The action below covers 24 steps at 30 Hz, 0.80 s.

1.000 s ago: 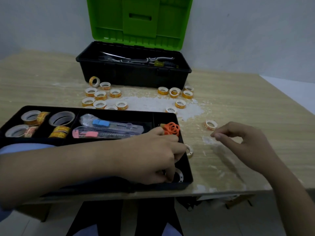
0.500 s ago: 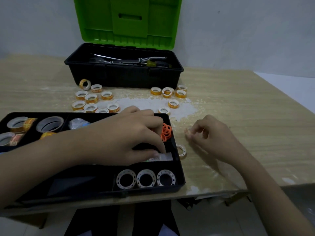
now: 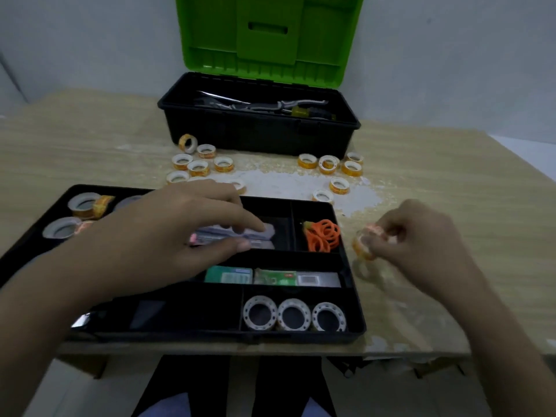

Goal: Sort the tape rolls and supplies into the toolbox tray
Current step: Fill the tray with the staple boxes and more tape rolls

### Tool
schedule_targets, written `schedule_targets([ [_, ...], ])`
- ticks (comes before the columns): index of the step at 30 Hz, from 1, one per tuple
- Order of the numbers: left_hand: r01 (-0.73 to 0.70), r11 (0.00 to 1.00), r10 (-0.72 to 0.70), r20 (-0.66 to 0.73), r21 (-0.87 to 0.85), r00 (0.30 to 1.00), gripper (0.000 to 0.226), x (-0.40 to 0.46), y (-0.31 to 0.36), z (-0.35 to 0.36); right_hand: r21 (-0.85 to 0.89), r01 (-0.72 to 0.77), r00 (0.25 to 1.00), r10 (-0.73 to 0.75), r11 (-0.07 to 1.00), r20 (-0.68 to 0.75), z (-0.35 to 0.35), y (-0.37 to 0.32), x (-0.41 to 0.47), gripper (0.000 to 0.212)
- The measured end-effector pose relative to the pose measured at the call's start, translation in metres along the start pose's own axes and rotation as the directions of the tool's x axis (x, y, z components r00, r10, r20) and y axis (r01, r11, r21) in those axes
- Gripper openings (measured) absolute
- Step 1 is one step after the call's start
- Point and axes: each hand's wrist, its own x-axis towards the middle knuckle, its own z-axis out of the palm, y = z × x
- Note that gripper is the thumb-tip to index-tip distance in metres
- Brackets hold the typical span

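The black toolbox tray (image 3: 352,296) lies at the table's front edge. Its front right compartment holds three white tape rolls (image 3: 293,315); orange rings (image 3: 323,236) fill the back right one. My left hand (image 3: 180,233) hovers over the tray's middle, fingers stretched above packaged cutters (image 3: 264,236). Just right of the tray, my right hand (image 3: 421,245) pinches a small orange tape roll (image 3: 362,242), lifted slightly off the table. Several small orange rolls lie loose behind the tray, one group at the left (image 3: 198,164), another at the right (image 3: 331,167).
An open black toolbox (image 3: 258,133) with a green lid (image 3: 267,37) stands at the back, tools inside. Larger tape rolls (image 3: 84,203) sit in the tray's left compartments. Green packets (image 3: 249,276) lie in a middle slot. White residue (image 3: 288,185) marks the table.
My right hand has picked a small orange roll off the table beside the tray. My left hand has slid back from the front right compartment to the tray's middle.
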Motion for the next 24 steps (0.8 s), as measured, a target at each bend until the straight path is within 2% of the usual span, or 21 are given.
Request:
schedule_targets([
  [2, 0.084, 0.996, -0.088, -0.112, -0.036, 0.99, 0.027, -0.024, -0.001, -0.005, 0.161, 0.174, 0.983, -0.161, 0.971, -0.094, -0.021, -0.022, 0.005, 0.011],
  [3, 0.124, 0.99, -0.132, -0.157, -0.062, 0.979, 0.025, -0.034, -0.001, -0.005, 0.23, 0.306, 0.952, -0.294, 0.924, -0.084, -0.029, -0.039, 0.007, 0.011],
  [4, 0.166, 0.982, -0.181, -0.195, -0.092, 0.964, 0.023, -0.047, 0.0, -0.007, 0.285, 0.449, 0.888, -0.458, 0.846, -0.041, -0.029, -0.06, 0.009, 0.013],
  [6, 0.232, 0.963, -0.261, -0.251, -0.14, 0.932, 0.022, -0.068, 0.0, -0.009, 0.354, 0.681, 0.667, -0.743, 0.641, 0.061, -0.016, -0.099, 0.01, 0.018],
  [7, 0.257, 0.955, -0.289, -0.275, -0.147, 0.917, 0.022, -0.076, -0.001, -0.01, 0.374, 0.748, 0.559, -0.824, 0.548, 0.09, -0.006, -0.115, 0.01, 0.018],
  [9, 0.297, 0.944, -0.327, -0.313, -0.142, 0.892, 0.022, -0.093, -0.001, -0.014, 0.385, 0.821, 0.399, -0.906, 0.421, 0.138, 0.016, -0.14, 0.01, 0.015],
  [12, 0.32, 0.939, -0.345, -0.344, -0.127, 0.873, 0.022, -0.11, -0.002, -0.019, 0.36, 0.872, 0.256, -0.935, 0.332, 0.244, 0.038, -0.159, 0.012, 0.015],
  [14, 0.319, 0.941, -0.339, -0.322, -0.113, 0.884, 0.021, -0.116, -0.003, -0.022, 0.35, 0.888, 0.194, -0.934, 0.297, 0.299, 0.047, -0.165, 0.015, 0.016],
  [16, 0.314, 0.947, -0.319, -0.267, -0.06, 0.91, 0.021, -0.12, -0.005, -0.023, 0.335, 0.901, 0.165, -0.933, 0.274, 0.32, 0.055, -0.17, 0.016, 0.016],
  [22, 0.275, 0.958, -0.27, -0.072, 0.08, 0.96, 0.013, -0.121, -0.004, -0.016, 0.261, 0.937, 0.144, -0.937, 0.233, 0.319, 0.075, -0.173, 0.013, 0.01],
  [24, 0.271, 0.958, -0.266, -0.061, 0.095, 0.962, 0.015, -0.122, -0.004, -0.016, 0.255, 0.94, 0.147, -0.943, 0.228, 0.299, 0.075, -0.169, 0.013, 0.014],
])
